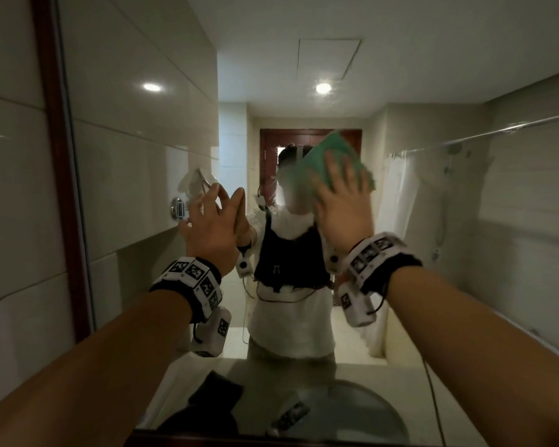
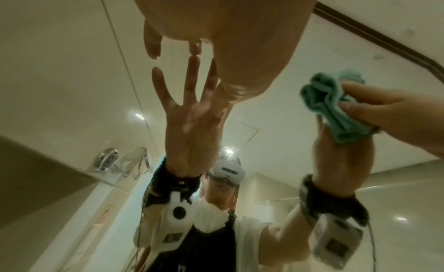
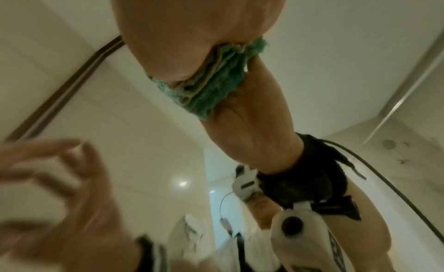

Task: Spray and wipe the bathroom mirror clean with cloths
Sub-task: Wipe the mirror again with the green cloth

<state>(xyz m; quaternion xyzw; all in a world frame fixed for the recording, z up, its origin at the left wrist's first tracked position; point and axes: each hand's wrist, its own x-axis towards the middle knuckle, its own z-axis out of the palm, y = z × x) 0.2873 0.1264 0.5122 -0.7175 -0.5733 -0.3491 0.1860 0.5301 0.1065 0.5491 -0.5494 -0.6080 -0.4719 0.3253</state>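
Against the mirror (image 1: 126, 156): right hand (image 1: 342, 204) flat on green cloth (image 1: 333, 156), left hand's (image 1: 212, 227) fingers spread, fingertip contact only in left-wrist view.

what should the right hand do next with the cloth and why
Probably sweep the green cloth sideways across the mirror. The right hand already presses it flat on the glass with straight fingers, and the left hand braces beside it, fingertips on the glass, holding nothing.

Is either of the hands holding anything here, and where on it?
The right hand presses a folded green cloth flat against the mirror, palm and fingers over its lower part. The left hand holds nothing, fingers spread at the glass.
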